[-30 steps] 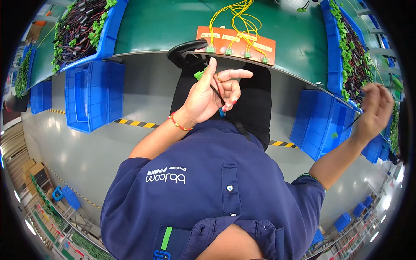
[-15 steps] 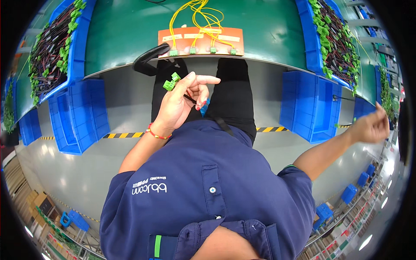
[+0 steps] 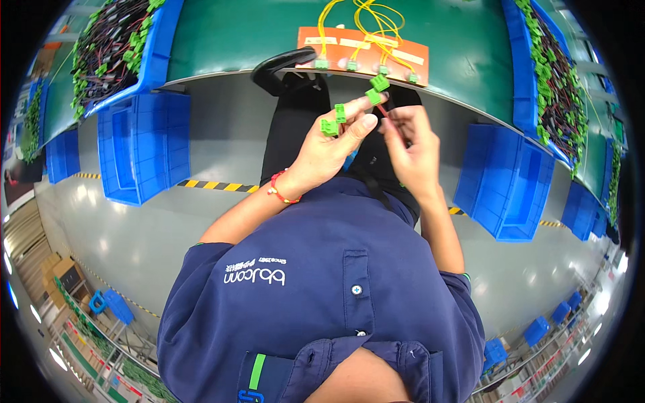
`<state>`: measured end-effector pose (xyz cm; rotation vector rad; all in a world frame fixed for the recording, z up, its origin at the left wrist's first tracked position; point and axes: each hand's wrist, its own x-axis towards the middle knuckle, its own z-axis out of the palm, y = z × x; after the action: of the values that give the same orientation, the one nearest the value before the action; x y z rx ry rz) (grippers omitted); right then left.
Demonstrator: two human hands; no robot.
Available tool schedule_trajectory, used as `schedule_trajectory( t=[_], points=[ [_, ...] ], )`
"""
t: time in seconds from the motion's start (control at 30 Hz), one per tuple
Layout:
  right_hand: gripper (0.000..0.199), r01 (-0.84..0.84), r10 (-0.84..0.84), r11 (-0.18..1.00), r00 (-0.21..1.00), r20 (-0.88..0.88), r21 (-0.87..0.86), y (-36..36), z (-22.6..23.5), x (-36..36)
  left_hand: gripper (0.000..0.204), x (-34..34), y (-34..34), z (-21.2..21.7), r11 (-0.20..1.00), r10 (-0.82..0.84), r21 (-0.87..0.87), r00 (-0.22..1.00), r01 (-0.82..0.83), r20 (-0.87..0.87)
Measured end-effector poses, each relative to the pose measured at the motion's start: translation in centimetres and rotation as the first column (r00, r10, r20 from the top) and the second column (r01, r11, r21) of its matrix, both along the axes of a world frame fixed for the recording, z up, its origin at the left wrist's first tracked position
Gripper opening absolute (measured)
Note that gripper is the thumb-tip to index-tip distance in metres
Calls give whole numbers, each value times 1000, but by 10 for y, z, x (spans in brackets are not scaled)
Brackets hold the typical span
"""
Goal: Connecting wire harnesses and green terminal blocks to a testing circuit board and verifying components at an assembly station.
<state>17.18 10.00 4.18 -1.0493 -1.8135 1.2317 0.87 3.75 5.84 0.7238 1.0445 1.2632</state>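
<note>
My left hand (image 3: 328,151), with a red beaded bracelet at its wrist, pinches a pair of small green plug connectors (image 3: 330,125) near its thumb. Beyond its index fingertip is a second pair of green connectors (image 3: 377,89), with thin red and black wires (image 3: 384,111) running back from them. My right hand (image 3: 415,149) has its thumb and fingers closed on those wires. An orange board (image 3: 363,50) lies just past both hands at the table edge. Green sockets (image 3: 352,65) line its near side, with yellow wires (image 3: 383,27) looping up from them.
Blue bins full of green-ended wire harnesses stand at the left (image 3: 111,50) and right (image 3: 552,80) of the green table (image 3: 228,40). Lower blue bins (image 3: 138,148) flank my legs. A black curved bar (image 3: 275,72) juts over the table edge.
My right hand has come in from the far right to beside my left hand, now gripping wires with green connectors. The whole view has shifted, so the table sits further right.
</note>
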Motion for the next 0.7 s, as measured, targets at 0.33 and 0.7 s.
schedule_trajectory(
  t=[0.33, 0.7],
  points=[
    [15, -259, 170, 891, 952, -255, -374, -10, -15, -31, 22, -16, 3, -14, 971, 236, -57, 970, -232, 64],
    [23, -188, 10, 917, 893, -450, -352, 2, 6, -18, 25, -32, 6, -25, 956, 293, 42, 945, -291, -145]
  ],
)
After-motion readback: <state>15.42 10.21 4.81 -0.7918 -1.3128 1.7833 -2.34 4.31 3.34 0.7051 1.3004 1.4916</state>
